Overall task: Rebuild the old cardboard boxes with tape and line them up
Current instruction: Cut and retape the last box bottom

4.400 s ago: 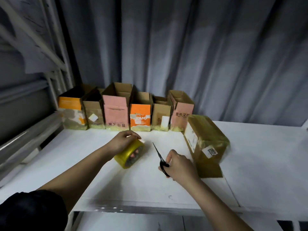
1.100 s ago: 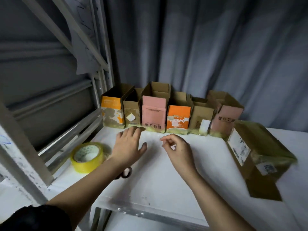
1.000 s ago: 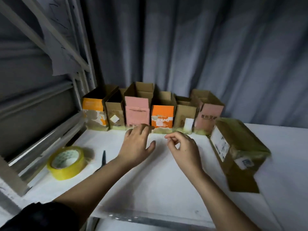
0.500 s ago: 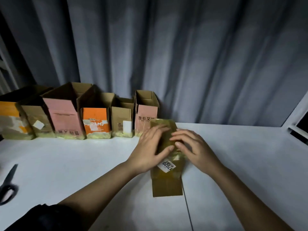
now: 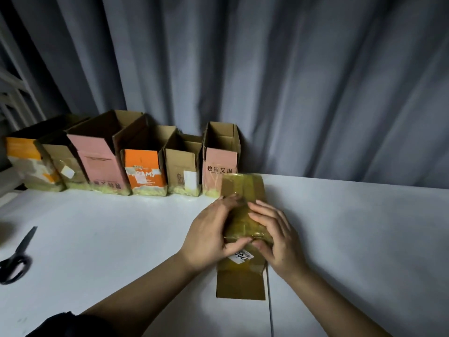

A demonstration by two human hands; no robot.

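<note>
Here, glossy tape-wrapped cardboard box (image 5: 244, 190) between both hands.

a makeshift packing or storage corner is suggested: a plain white tabletop (image 5: 352, 227) is backed by a grey curtain (image 5: 291, 81), reused open cardboard boxes (image 5: 145, 164) are lined along it, and scissors (image 5: 17, 259) are laid nearby.

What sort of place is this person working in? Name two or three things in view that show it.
Probably a makeshift packing or storage corner, not a workshop proper. A plain white table stands against a grey curtain, a row of open, reused cardboard boxes lines its back edge, and scissors lie nearby.
</note>
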